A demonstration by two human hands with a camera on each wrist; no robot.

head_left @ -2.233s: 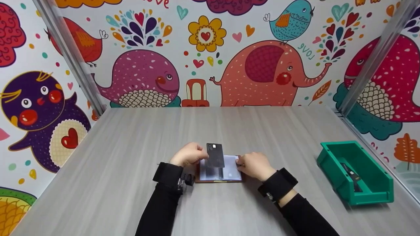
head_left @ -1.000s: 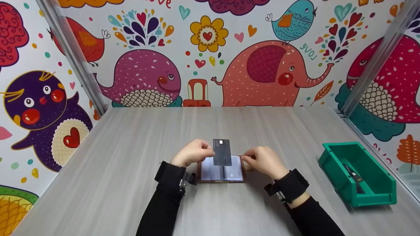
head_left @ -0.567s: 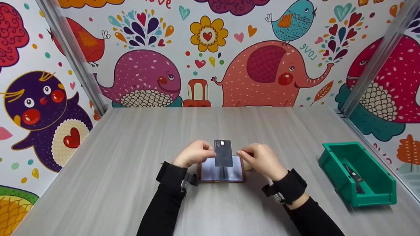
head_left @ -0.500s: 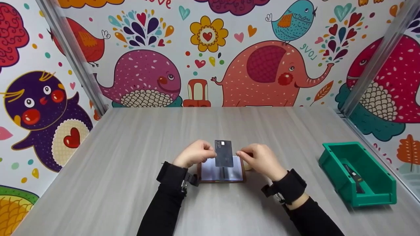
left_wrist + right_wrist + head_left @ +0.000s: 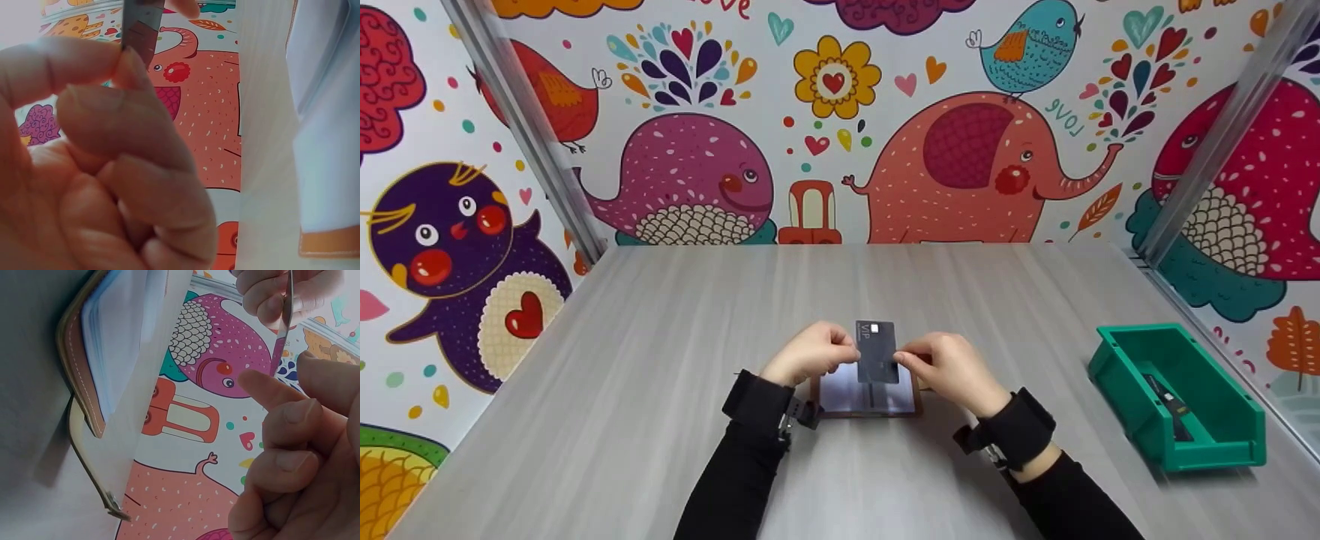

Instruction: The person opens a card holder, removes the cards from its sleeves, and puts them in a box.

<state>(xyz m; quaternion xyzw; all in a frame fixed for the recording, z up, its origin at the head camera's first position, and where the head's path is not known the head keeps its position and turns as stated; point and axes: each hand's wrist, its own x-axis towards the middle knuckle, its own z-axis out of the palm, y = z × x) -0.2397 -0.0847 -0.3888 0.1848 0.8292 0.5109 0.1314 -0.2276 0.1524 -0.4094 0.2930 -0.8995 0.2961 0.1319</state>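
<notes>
Just above the open brown wallet (image 5: 840,399), left hand (image 5: 814,351) has its grip closed on a dark VIP card (image 5: 876,352), pinching the left edge. Chip end points away from the person. Right hand (image 5: 952,367) is at the card's right edge; its thumb and forefinger stand apart in the right wrist view, so that grip isn't closed; can't tell if it touches the card.

Progress, judged: looks midway. Wallet already open, clear sleeves facing up, card in hand. Card sits in neither sleeve nor bin, so placing it somewhere seems left. Can't tell which sleeves are filled. Wallet's strap (image 5: 90,453) hangs unfastened.

Green bin (image 5: 1207,453) stands well apart on the right, with dark cards (image 5: 1168,409) inside, count unclear.

Worktop (image 5: 660,375): pale grey wood grain, streaks running front to back. Booth-like space: white walls (image 5: 757,150) printed with cartoon animals, hearts and a flower; metal posts (image 5: 523,135) at the corners. Person wears black sleeves (image 5: 727,480) and wrist straps (image 5: 757,405).
</notes>
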